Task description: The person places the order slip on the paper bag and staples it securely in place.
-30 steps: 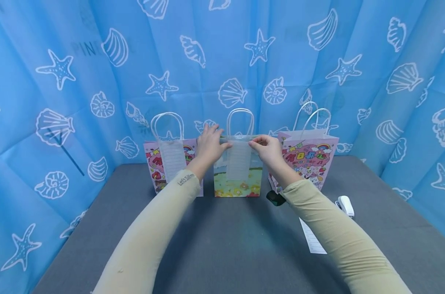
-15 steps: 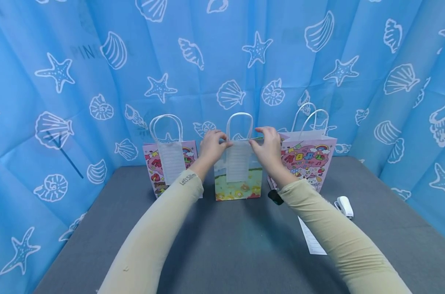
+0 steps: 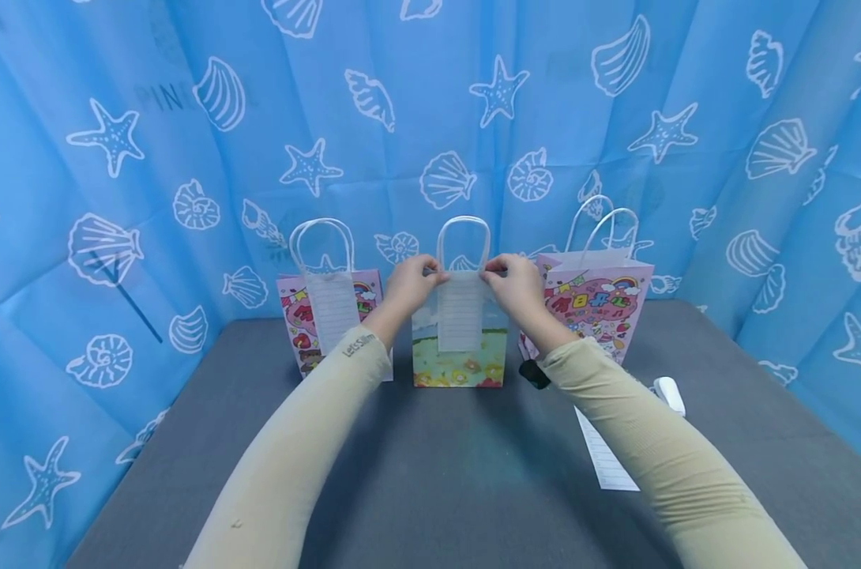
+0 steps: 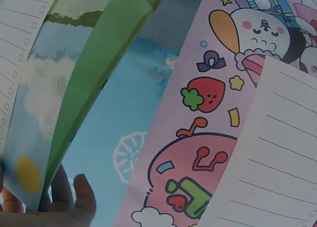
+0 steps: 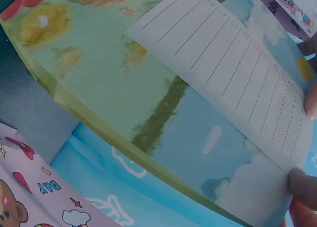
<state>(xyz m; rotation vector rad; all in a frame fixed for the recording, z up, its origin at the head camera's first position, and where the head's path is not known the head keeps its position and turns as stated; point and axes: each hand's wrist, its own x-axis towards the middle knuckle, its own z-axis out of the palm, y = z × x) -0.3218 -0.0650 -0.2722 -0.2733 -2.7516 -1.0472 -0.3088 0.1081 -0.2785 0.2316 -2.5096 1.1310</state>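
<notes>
A small paper gift bag, painted with flowers, grass and sky, stands upright in the middle of the table. A white lined list sheet lies flat against its front, just under the white handles. My left hand pinches the sheet's upper left corner against the bag's rim. Across from it, my right hand pinches the upper right corner the same way. In the right wrist view the thumb presses on the sheet's corner, with fingers behind the bag wall. In the left wrist view, fingers show behind the bag's green side.
Left stands a pink cartoon gift bag with a similar lined sheet on its front. Another pink bag stands right. A loose sheet, a white stapler and a dark object lie on the grey table.
My left fingers, spread upward before, have come down to the bag's rim. The right fingers lifted apart half a second ago and now pinch again at the sheet's corner.
</notes>
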